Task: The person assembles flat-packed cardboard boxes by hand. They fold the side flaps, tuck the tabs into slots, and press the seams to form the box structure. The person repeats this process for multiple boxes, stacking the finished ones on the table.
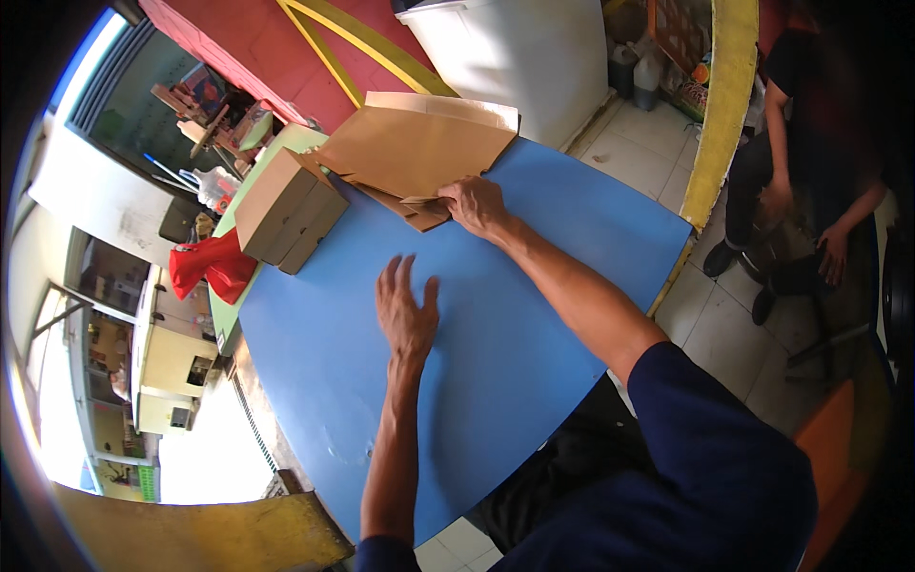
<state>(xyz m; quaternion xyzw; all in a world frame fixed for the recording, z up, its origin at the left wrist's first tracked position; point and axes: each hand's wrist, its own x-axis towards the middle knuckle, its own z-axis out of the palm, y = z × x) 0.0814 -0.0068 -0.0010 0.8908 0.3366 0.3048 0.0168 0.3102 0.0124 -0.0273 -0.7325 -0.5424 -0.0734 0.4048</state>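
Observation:
A stack of flat brown cardboard box blanks (pixel 419 143) lies at the far side of the blue table (pixel 334 381). My right hand (pixel 474 206) is closed on the near edge of a cardboard blank, its fingers curled round the folded flaps. My left hand (pixel 406 310) hovers over the middle of the table, fingers apart, holding nothing. To the left of the blanks stand folded cardboard boxes (pixel 294 214), stacked on each other at the table's far left corner.
A red cloth or bag (pixel 212 267) lies left of the boxes on a green surface (pixel 229 313). A yellow post (pixel 721 114) rises past the table's right corner. Another person (pixel 796 172) sits at the right. A white bin-like container (pixel 515 67) stands behind the table.

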